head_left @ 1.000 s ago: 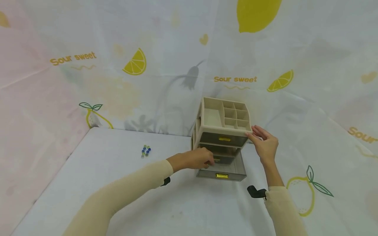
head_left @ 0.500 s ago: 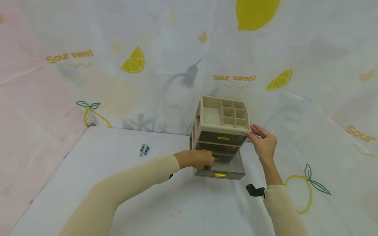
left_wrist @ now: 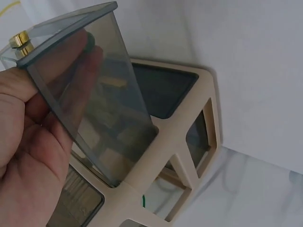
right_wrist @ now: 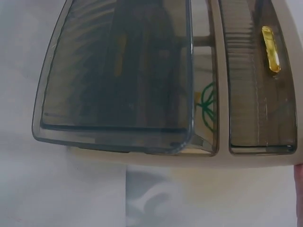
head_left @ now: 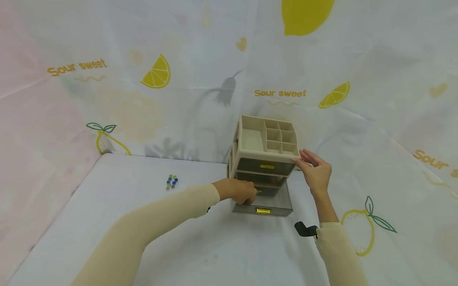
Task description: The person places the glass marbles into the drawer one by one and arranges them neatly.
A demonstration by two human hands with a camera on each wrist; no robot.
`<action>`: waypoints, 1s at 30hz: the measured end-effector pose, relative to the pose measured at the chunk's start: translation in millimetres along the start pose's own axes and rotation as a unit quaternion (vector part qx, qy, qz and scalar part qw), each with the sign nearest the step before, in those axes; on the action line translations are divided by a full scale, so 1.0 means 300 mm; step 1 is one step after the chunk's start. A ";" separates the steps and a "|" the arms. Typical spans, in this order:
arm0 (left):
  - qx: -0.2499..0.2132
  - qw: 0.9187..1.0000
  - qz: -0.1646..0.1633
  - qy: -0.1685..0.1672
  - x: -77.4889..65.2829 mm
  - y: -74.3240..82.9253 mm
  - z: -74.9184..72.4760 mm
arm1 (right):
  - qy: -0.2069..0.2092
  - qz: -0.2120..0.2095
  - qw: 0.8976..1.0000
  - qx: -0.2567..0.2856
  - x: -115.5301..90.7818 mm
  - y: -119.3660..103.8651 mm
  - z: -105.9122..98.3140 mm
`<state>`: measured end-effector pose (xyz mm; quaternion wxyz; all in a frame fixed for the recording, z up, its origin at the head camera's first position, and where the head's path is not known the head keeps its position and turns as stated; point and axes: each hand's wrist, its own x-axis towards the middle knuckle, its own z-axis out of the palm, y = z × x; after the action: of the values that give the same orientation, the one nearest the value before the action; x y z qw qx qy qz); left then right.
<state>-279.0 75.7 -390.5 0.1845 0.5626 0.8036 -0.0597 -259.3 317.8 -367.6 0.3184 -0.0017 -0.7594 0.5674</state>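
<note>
A beige desktop organizer (head_left: 264, 154) with smoky see-through drawers and gold handles stands toward the back of the table. One lower drawer (head_left: 275, 211) is pulled out. My left hand (head_left: 241, 191) reaches over its left side into it, fingers pointing down. Through the drawer wall in the left wrist view, a small round green marble (left_wrist: 89, 42) shows pinched at the fingertips. My right hand (head_left: 316, 170) grips the organizer's upper right front corner, thumb at the front and fingers along the side. Only a sliver of that hand enters the right wrist view.
Several blue, green and clear marbles (head_left: 171, 182) lie grouped on the white tabletop (head_left: 186, 246), left of the organizer. Its top has open compartments (head_left: 280, 137). A lemon-printed cloth wall (head_left: 200, 79) rises right behind it.
My left hand has lowered slightly deeper into the pulled-out drawer. The right hand keeps its hold on the corner. The whole head view has shifted slightly.
</note>
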 end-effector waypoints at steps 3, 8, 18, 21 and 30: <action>-0.011 1.000 -0.003 -0.007 -0.004 0.001 -0.006 | 0.005 -0.001 1.000 -0.006 0.000 0.002 0.002; -0.026 1.000 -0.012 -0.009 -0.014 -0.005 -0.009 | 0.002 -0.002 1.000 -0.003 0.003 -0.001 0.011; -0.038 0.999 -0.016 0.000 -0.019 -0.016 -0.011 | -0.018 -0.008 1.000 -0.007 -0.018 -0.095 0.021; -0.039 0.999 -0.014 0.001 -0.020 -0.017 -0.010 | -0.020 -0.003 1.000 -0.005 -0.011 -0.085 0.019; -0.038 0.999 -0.015 0.007 -0.019 -0.007 0.000 | -0.006 0.009 1.000 -0.017 0.014 0.002 0.002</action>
<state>-279.2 70.0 -388.8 0.1993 0.5437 0.8148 -0.0278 -263.2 318.9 -366.4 0.3087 -0.0105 -0.7705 0.5576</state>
